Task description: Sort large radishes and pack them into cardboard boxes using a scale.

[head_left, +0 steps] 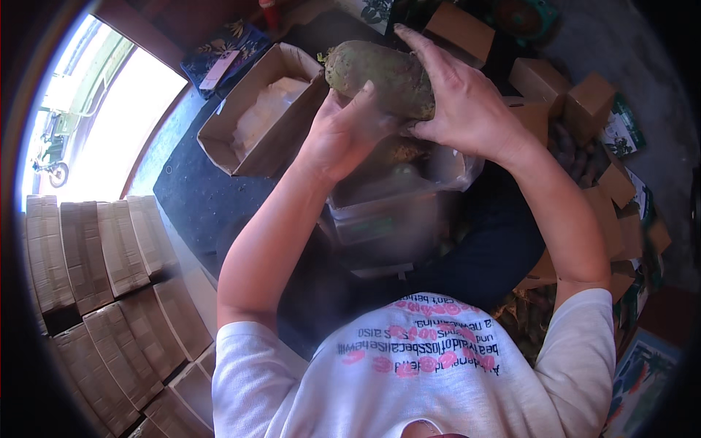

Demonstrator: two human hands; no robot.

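Observation:
A thick green radish (pixel 380 77), with a leafy stub at its left end and soil marks on its skin, is held up between my two hands. My left hand (pixel 349 131) supports it from below, thumb along its near side. My right hand (pixel 464 98) clasps its right end, with the index finger stretched over the top and the thumb underneath. Below my hands stands a container lined with clear plastic (pixel 387 212); what lies in it is partly hidden and blurred.
To the left of my hands is an open cardboard box (pixel 226 135) with plastic inside. Flattened-looking sealed cartons (pixel 109 248) are stacked at the lower left. Several open cardboard boxes (pixel 540 84) stand on the right, with dark roots among them. A bright doorway (pixel 117 109) is at the far left.

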